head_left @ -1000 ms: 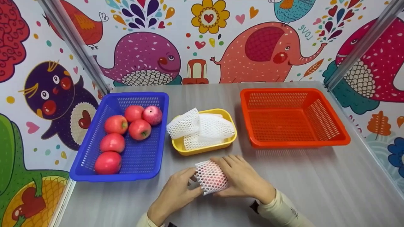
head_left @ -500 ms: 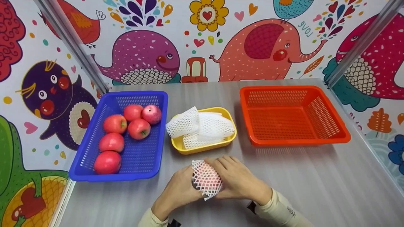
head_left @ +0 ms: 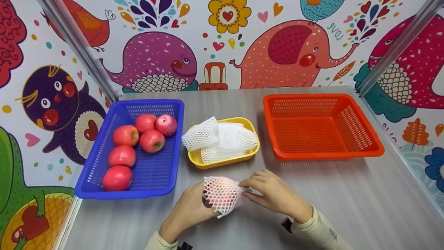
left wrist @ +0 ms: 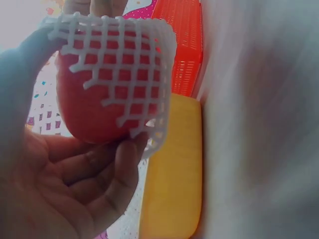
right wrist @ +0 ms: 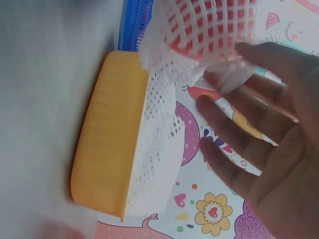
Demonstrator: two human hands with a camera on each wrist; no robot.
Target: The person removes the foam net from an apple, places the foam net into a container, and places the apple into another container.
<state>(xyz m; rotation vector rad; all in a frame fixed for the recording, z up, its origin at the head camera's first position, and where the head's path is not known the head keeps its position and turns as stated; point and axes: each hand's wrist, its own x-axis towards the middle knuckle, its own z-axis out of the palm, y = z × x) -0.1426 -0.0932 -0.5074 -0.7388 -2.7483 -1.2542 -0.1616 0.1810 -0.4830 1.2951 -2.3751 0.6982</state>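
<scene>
My left hand [head_left: 189,210] grips a red apple [left wrist: 92,112] partly covered by a white foam net sleeve [head_left: 223,195]. In the left wrist view, thumb and fingers curl round the fruit, and its bare lower side shows beneath the jagged mesh edge. From the right side, my right hand [head_left: 275,192] pinches the gathered end of the sleeve between thumb and index finger; its other fingers extend loosely in the right wrist view. Beyond both hands, a yellow basket [head_left: 222,163] holds more foam nets [head_left: 236,137].
On the left stands a blue basket [head_left: 178,149] with several red apples [head_left: 121,156]. An orange-red basket [head_left: 329,155] sits at the right, with only its perforated floor showing inside. Printed cartoon panels wall the grey table [head_left: 312,187] at the back and sides.
My right hand has shifted from clasping the wrapped apple to pinching the sleeve's right end. The left hand has taken a fuller hold round the fruit, which has moved slightly left.
</scene>
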